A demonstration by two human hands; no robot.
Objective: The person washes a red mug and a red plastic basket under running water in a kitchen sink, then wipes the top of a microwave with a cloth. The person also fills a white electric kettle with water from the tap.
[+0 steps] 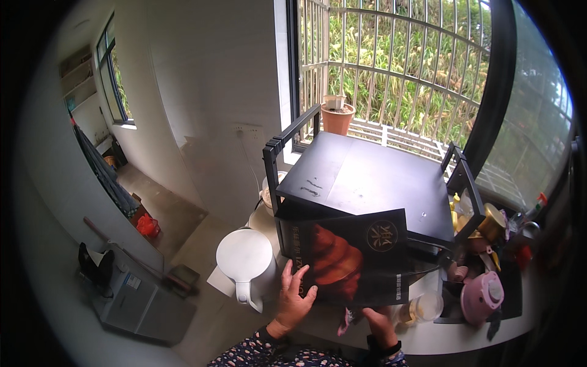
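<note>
A black printed bag [380, 275] with a picture of a croissant stands tilted in front of me, against a black shelf rack [367, 179]. My left hand [296, 293] is at the bag's lower left corner, fingers spread, the tips on or just before its face. At the bag's lower edge is my right hand [381, 323], thumb up; its fingers are partly hidden, and I cannot tell whether it grips the bag. Between the hands a small pink wrapper [345, 321] hangs below the bag. A white electric kettle [244, 257] stands left of my left hand.
A clear plastic jar [426, 306] lies or stands right of my right hand. Farther right are a pink appliance [482, 296], a gold-coloured pot [492, 222] and mixed kitchen items. Behind the rack, a potted planter [338, 120] stands by the barred window. A grey cabinet [146, 307] is at lower left.
</note>
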